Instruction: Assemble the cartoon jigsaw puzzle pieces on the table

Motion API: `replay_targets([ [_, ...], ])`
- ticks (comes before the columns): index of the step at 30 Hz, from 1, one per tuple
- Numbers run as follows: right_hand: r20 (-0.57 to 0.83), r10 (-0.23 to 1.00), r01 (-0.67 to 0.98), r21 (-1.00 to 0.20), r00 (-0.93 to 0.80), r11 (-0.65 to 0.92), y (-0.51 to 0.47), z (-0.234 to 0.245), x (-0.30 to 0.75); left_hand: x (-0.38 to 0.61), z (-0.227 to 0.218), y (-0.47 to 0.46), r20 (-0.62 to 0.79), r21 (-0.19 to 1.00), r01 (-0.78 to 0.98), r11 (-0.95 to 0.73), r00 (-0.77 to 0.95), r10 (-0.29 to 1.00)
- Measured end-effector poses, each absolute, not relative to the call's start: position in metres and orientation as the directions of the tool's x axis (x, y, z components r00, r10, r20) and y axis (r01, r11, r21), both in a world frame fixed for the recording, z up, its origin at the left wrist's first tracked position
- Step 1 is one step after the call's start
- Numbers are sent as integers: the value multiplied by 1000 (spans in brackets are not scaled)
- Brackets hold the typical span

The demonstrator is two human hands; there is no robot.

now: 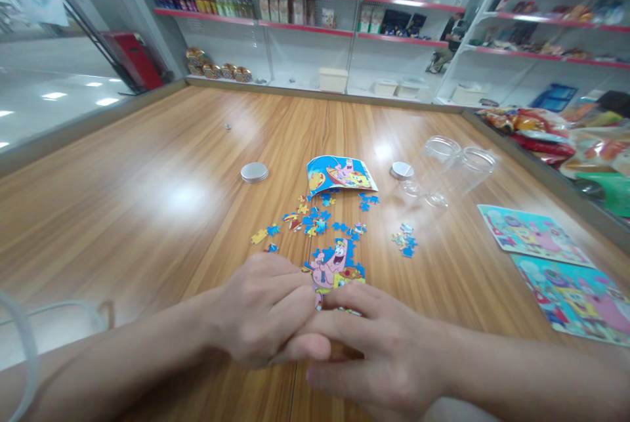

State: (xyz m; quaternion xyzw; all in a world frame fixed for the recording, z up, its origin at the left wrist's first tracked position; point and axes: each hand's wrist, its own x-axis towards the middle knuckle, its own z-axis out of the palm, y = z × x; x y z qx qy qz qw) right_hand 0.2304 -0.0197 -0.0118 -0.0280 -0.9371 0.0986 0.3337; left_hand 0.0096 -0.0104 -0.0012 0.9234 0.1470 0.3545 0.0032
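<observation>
A partly joined jigsaw puzzle (pixel 339 264) with a pink starfish and a yellow cartoon figure lies before me, its near part hidden under my hands. My left hand (pixel 270 310) is closed at its left lower edge, fingers curled; whatever they hold is hidden. My right hand (pixel 388 343) rests at the near right edge, fingers bent but apart, the forefinger touching the puzzle. Its fingertips meet the left hand. Loose puzzle pieces (pixel 315 218) are scattered beyond, with a small cluster of pieces (pixel 406 239) to the right. Behind them stands a curved picture card (pixel 342 174) with the cartoon figures.
A silver lid (pixel 254 172) lies left of the card, another lid (pixel 402 170) right of it. Two clear jars (pixel 472 176) lie on their sides. Two picture sheets (pixel 536 235) overlap at right. Snack bags (pixel 590 146) border the table's right edge; stocked shelves (pixel 305 27) stand behind.
</observation>
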Motion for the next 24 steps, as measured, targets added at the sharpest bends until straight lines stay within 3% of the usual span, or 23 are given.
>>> replay_targets([
  [4,648,182,76,-188,-740,979,-27,-6,229,12,2,-17,570,349,203,-915,729,379],
  [8,682,316,168,-276,-659,946,-38,2,226,18,20,-28,374,660,152,-736,783,497],
  [10,652,344,178,-308,-676,935,-39,-1,228,20,31,-33,190,831,159,-533,820,540],
  [13,593,163,49,-204,-788,978,-37,-17,237,21,40,-35,-109,966,198,-165,895,433],
  [15,494,136,54,-177,-859,983,-38,-30,245,21,41,-36,-196,969,234,-78,922,332],
  [18,409,166,121,-134,-897,984,-41,-34,249,21,41,-36,-174,917,264,-299,939,296],
  [20,460,248,180,-187,-853,966,-40,-26,246,22,42,-37,-168,797,370,-478,895,413],
  [24,601,230,135,-200,-765,971,-33,-7,234,22,37,-38,-104,581,518,-628,812,574],
])
